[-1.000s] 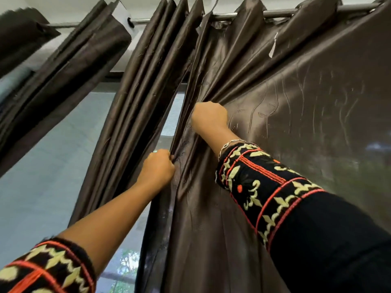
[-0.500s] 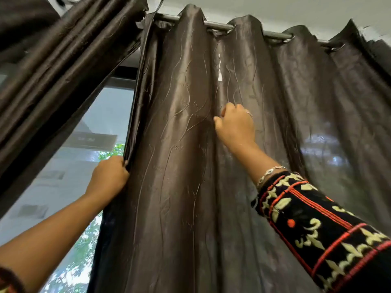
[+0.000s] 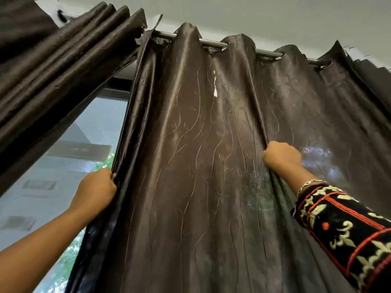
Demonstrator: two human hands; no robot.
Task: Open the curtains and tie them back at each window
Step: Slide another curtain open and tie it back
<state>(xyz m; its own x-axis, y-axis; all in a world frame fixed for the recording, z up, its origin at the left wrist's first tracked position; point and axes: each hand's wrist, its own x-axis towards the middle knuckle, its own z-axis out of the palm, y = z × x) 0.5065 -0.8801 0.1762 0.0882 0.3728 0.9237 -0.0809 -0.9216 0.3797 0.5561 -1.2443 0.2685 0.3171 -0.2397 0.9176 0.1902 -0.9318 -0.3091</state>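
A dark brown satin curtain point(image 3: 211, 166) with wavy embossed lines hangs by metal eyelets from a silver rod point(image 3: 266, 52) and fills the middle and right of the view. My left hand point(image 3: 95, 188) grips its left edge, fingers curled round the hem. Farther right and higher, my right hand point(image 3: 282, 156) pinches a fold of the same panel. A second brown curtain point(image 3: 63, 60) is bunched into tight pleats at the upper left, slanting away from the rod.
Between the two curtains a window point(image 3: 69, 166) shows a grey building and green leaves outside. The white ceiling point(image 3: 275, 15) runs above the rod. More gathered brown fabric point(image 3: 376, 81) hangs at the far right.
The panel now hangs spread wider. My right hand has shifted right along the curtain to another fold. My left hand keeps its grip on the left edge.
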